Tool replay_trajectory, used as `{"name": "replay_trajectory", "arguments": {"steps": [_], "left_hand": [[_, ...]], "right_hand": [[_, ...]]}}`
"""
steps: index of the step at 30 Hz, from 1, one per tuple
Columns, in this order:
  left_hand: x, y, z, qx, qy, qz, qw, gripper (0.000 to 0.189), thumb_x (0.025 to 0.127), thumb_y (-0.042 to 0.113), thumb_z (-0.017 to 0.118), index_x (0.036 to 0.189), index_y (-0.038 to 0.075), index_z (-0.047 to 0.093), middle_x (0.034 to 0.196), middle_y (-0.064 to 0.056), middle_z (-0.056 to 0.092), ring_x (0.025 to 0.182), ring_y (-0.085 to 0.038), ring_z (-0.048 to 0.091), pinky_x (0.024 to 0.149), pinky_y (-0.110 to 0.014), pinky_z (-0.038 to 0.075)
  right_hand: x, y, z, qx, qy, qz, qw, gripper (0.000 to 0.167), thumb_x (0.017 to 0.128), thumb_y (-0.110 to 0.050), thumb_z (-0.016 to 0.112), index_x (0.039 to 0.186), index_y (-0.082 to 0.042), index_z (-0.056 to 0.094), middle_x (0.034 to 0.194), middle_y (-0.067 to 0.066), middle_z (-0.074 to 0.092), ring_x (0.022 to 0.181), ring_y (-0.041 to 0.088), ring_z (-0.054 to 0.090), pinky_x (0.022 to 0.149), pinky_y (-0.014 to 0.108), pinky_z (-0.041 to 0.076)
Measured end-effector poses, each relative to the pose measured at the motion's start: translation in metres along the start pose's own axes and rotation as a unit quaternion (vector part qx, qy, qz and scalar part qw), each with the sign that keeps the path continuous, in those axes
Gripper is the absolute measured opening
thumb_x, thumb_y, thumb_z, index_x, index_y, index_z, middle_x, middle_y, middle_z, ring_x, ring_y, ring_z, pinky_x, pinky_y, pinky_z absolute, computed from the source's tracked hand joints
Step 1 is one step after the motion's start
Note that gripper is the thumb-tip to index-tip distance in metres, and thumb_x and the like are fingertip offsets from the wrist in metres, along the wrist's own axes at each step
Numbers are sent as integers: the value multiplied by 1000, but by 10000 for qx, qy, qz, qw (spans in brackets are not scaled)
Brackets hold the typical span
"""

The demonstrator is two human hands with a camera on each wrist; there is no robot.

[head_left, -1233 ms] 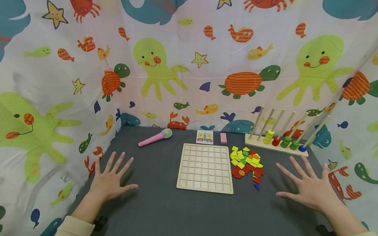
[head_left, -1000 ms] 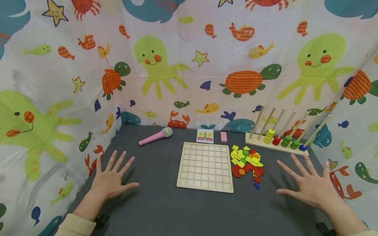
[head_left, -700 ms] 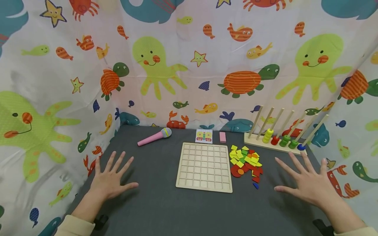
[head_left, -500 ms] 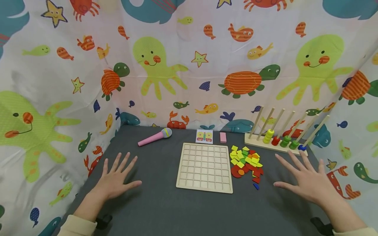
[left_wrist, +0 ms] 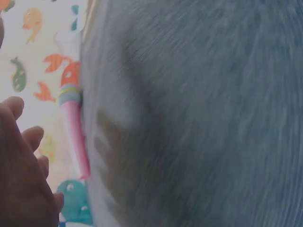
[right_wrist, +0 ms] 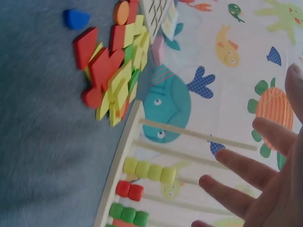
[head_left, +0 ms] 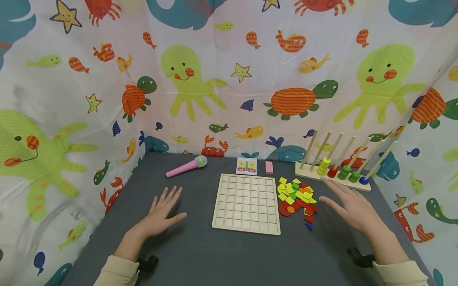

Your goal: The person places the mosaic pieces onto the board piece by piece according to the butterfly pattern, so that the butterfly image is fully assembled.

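My left hand hovers over the dark table left of the wooden grid board, fingers extended, holding nothing. My right hand is in the air just right of a pile of coloured tiles, its fingers straight and nothing in them. The pile mixes yellow, green, red and orange pieces, with one blue piece at its near edge. In the right wrist view, the right fingers spread near the rods of a wooden bead rack. A pink toy microphone lies beyond the left hand.
Behind the board lie a butterfly pattern card and a small pink block. Yellow, red, green and blue beads sit on the rack's rods at the back right. A sea-animal curtain encloses the back and both sides of the table.
Both hands have moved inward, the left to the right and the right to the left towards the tile pile. Their fingers are less widely spread. The objects on the table stay put.
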State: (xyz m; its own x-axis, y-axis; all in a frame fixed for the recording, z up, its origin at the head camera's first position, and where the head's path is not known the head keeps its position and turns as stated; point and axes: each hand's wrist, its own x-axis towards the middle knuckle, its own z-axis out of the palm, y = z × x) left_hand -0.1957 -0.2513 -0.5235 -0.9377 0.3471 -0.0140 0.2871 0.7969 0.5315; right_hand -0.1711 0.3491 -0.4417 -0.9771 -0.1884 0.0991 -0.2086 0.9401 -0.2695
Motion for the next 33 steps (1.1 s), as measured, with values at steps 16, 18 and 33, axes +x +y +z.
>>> {"name": "replay_trajectory", "arguments": {"steps": [16, 18, 33], "left_hand": [[53, 17, 29, -257, -378, 638, 9969, 96, 86, 53, 75, 162, 35, 20, 170, -3, 17, 156, -44, 2, 117, -73, 1], [61, 17, 31, -529, -499, 645, 9953, 95, 86, 52, 75, 162, 35, 20, 170, -3, 17, 156, -44, 1, 117, -73, 0], [104, 29, 47, -623, -965, 355, 9927, 100, 80, 60, 78, 161, 35, 25, 170, 0, 17, 157, -38, -3, 121, -66, -5]], "right_hand": [[57, 6, 39, 1318, 306, -433, 9898, 53, 103, -37, 59, 145, -6, 54, 134, 22, 63, 111, 39, 64, 92, 59, 54], [65, 7, 46, 1382, 300, -404, 9891, 50, 102, -34, 61, 143, -6, 56, 130, 21, 66, 103, 35, 67, 85, 53, 58], [110, 18, 81, 1459, -82, 221, 9890, 41, 102, -21, 62, 139, -3, 60, 121, 20, 69, 99, 33, 66, 79, 46, 59]]}}
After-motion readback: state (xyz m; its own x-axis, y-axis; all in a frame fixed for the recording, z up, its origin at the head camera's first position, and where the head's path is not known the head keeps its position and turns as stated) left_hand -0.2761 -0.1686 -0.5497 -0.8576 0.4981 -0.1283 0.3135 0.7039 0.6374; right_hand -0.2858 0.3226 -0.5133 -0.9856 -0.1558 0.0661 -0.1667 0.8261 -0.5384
